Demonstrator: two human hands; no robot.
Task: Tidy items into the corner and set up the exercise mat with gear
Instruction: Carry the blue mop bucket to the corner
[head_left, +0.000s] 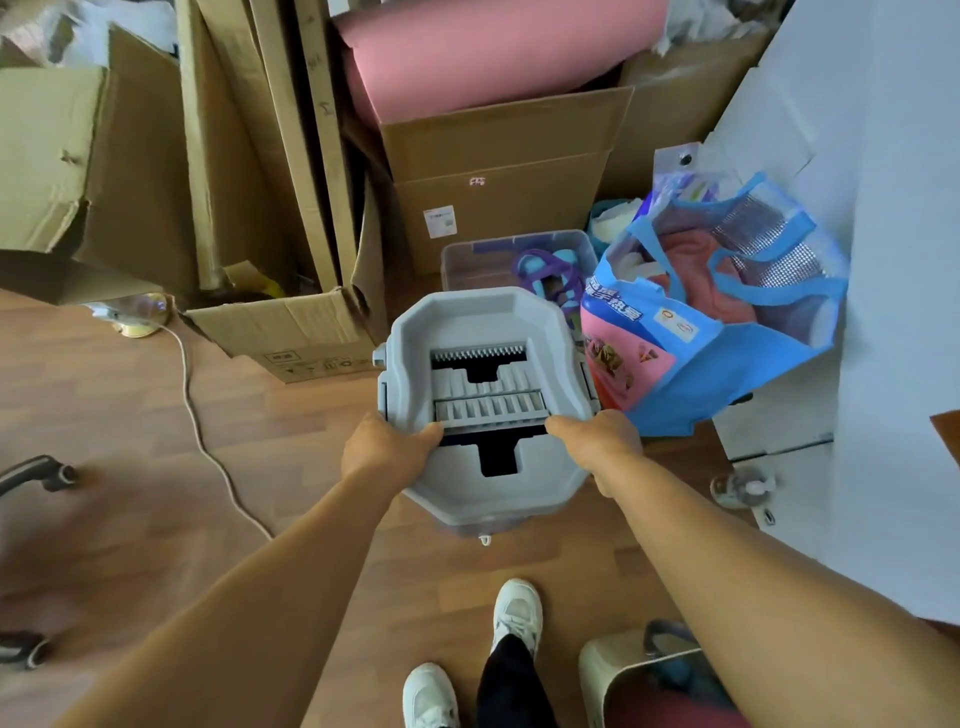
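Cardboard box (291, 327) lies beyond the left hand (387, 449), whose fingers clamp the near-left rim of the grey mop bucket (467, 312); right hand (597, 444) fingers clamp its near-right rim, blue bag (727, 364) just beyond them.

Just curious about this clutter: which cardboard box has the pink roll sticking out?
The tall box with the white label, behind the clear bin; the pink roll rises from its open top. The low box left of it shows none.
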